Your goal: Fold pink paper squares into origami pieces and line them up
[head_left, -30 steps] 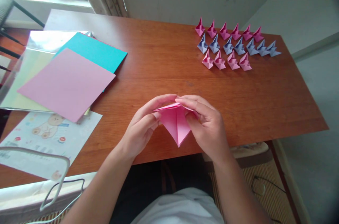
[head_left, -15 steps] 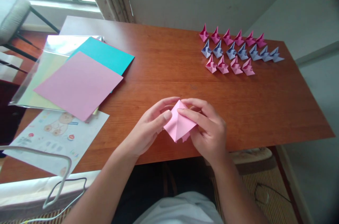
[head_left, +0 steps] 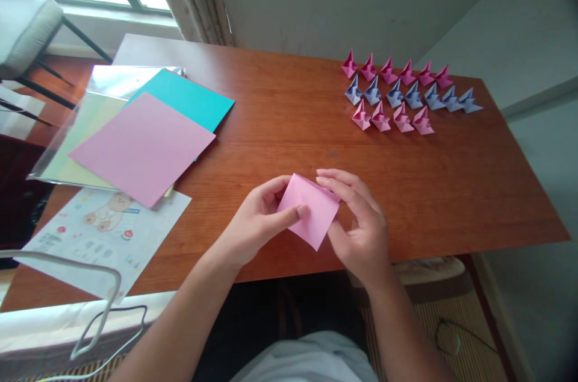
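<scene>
A small folded square of pink origami paper [head_left: 311, 222] is held above the table's front part, one corner pointing towards me. My left hand [head_left: 257, 219] pinches it from the left, thumb flat on the front face and fingers behind. At its right side, my right hand [head_left: 356, 219] curls around the right corner, with the fingertips along the upper right edge and the thumb by the lower right edge. How firmly the right fingers grip is hard to see.
Folded paper pieces stand in rows at the back right: dark pink [head_left: 389, 72], blue-grey [head_left: 394, 94] and light pink [head_left: 402, 119]. On the left lie a pink sheet [head_left: 144, 147], a turquoise sheet [head_left: 189, 99], a clear packet [head_left: 63, 153] and a printed sheet [head_left: 108, 243]. The wooden table [head_left: 280, 117] ends before my lap.
The pink paper has been turned, now showing a flat square face instead of a creased, raised one. My left thumb has moved onto its middle; my right fingers have shifted to the right edge.
</scene>
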`<state>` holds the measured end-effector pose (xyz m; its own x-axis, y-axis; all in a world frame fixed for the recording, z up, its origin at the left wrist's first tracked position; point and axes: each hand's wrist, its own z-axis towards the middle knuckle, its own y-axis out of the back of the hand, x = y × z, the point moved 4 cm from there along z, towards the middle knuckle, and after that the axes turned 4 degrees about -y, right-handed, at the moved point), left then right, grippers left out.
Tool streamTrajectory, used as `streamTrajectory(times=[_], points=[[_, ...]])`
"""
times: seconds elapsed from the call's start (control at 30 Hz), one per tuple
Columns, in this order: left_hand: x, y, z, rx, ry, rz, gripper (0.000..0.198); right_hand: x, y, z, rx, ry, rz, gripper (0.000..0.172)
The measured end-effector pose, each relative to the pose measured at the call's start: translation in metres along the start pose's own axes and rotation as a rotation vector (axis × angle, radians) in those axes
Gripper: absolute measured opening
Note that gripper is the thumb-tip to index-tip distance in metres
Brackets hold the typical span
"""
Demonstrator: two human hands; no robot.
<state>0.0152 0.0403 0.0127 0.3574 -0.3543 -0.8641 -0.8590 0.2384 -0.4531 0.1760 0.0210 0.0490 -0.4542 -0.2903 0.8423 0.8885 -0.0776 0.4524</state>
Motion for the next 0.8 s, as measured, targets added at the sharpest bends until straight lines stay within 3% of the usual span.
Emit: streamTrajectory(times=[0.27,0.37,0.57,0.8], points=[[0.001,0.006,0.003,-0.15,-0.004,-0.114,0.039,-0.03,-0.005,-0.009,-0.005,-0.352,0.274,0.033],[0.001,0.007,0.004,-0.173,-0.021,-0.126,0.035,-0.028,-0.008,-0.011,0.035,-0.393,0.302,0.026],[-0.001,0.008,0.004,-0.228,-0.031,-0.171,0.028,-0.024,-0.016,-0.016,0.09,-0.488,0.431,0.041],[-0.002,0.009,0.004,-0.266,-0.052,-0.193,0.027,-0.021,-0.027,-0.024,0.174,-0.514,0.447,0.037]])
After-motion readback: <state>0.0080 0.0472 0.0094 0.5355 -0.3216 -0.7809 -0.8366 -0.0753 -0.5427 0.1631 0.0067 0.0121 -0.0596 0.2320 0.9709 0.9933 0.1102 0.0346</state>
